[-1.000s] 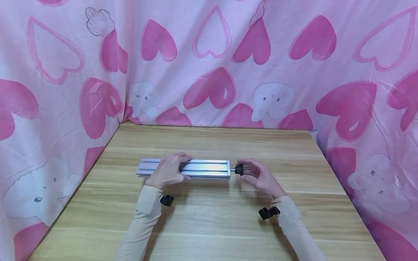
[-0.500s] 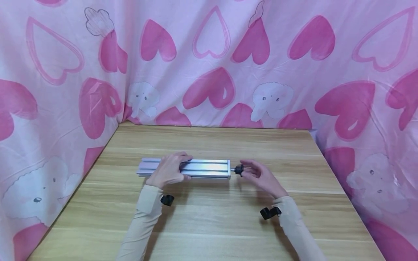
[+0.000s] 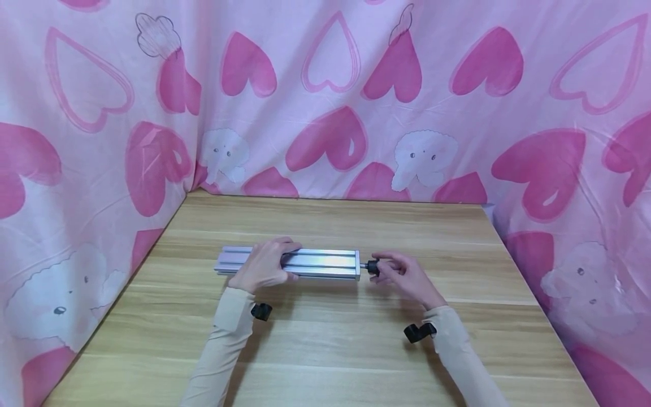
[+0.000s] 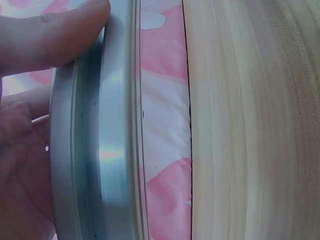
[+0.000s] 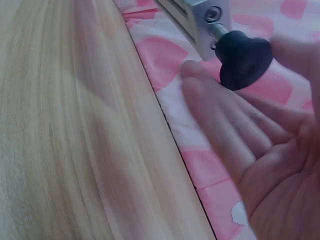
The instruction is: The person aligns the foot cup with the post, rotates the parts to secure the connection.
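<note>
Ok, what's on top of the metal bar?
The left grip lies across the metal bar, whose top shows on either side; the stretch beneath the grip is hidden.

Bar (image 3: 325,261): in left hand (image 3: 263,267), jutting out to its left and, farther, to its right | rod (image 5: 217,31): at bar's right end, between the hands | knob (image 5: 245,61): on rod's tip, between thumb and fingers of right hand (image 3: 411,278) | table (image 3: 325,350): beneath both hands | curtain (image 3: 376,118): behind both, and beyond them left and right

Pink heart-printed cloth (image 3: 378,124) hangs around three sides of a wood-grain tabletop (image 3: 330,339).
</note>
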A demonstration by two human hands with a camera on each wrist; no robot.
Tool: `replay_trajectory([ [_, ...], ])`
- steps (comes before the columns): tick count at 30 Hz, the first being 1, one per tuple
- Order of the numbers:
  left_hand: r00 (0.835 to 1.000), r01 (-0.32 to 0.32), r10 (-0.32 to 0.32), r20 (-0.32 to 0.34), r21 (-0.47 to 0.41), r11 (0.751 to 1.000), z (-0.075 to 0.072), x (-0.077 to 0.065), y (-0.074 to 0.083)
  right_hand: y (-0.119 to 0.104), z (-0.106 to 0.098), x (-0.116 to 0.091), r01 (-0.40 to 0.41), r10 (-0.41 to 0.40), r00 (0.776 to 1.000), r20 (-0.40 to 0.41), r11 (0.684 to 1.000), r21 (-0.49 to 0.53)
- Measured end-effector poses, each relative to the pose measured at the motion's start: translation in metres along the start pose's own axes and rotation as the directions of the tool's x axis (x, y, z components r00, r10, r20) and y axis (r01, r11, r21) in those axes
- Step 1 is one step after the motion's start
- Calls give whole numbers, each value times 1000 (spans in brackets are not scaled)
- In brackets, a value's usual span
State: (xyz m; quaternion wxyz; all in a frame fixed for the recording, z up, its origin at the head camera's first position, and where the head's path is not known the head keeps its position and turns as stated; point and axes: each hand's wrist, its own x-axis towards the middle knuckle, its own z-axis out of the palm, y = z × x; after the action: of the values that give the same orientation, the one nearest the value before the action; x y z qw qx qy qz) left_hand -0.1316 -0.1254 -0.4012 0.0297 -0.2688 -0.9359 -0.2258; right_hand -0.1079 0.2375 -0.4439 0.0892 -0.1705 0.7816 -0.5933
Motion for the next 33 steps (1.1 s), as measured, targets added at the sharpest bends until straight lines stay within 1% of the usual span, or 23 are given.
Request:
replay_trajectory([
  [2, 1000, 2, -2, 0, -3, 1000, 1, 0, 0, 1, 1, 1, -34, 33, 999, 23, 999, 35],
  [4, 1000, 5, -5, 0, -7, 1000, 2, 1, 0, 1, 1, 1, -45, 43, 998, 37, 998, 49],
  [7, 1000, -3, 3, -2, -7, 1000, 1, 1, 0, 1, 1, -2, -47, 47, 999, 5, 999, -20],
  [10, 1000, -11, 11, -6, -8, 1000, 1, 0, -2, 1, 0, -4, -12, 11, 1000, -10, 999, -45],
  [14, 1000, -12, 12, -9, -6, 1000, 2, -1, -3, 0, 0, -4, 71, -72, 997, 17, 997, 18],
  [17, 1000, -7, 7, -6, -7, 1000, 2, -1, -2, 0, 0, -2, 98, -98, 995, 17, 995, 17],
  [20, 1000, -2, 2, -4, -13, 1000, 2, -2, -2, -2, 1, 0, 63, -63, 998, -4, 998, -5],
  [23, 1000, 4, -4, -7, -16, 1000, 1, -3, -2, -3, 2, 1, -18, 18, 1000, -11, 1000, -11],
  [27, 1000, -2, 2, -10, -17, 1000, 2, -3, -2, -3, 4, 4, -114, 113, 993, 19, 992, 46],
  [29, 1000, -8, 7, -10, -15, 1000, 2, -2, -2, -3, 4, 4, -128, 127, 992, 28, 991, 50],
  [31, 1000, -7, 7, -8, -18, 1000, 2, -2, -2, -2, 4, 3, -125, 124, 992, 21, 992, 12],
  [33, 1000, -5, 5, -8, -20, 1000, 2, -2, -2, -1, 3, 1, -93, 93, 995, 17, 995, -21],
])
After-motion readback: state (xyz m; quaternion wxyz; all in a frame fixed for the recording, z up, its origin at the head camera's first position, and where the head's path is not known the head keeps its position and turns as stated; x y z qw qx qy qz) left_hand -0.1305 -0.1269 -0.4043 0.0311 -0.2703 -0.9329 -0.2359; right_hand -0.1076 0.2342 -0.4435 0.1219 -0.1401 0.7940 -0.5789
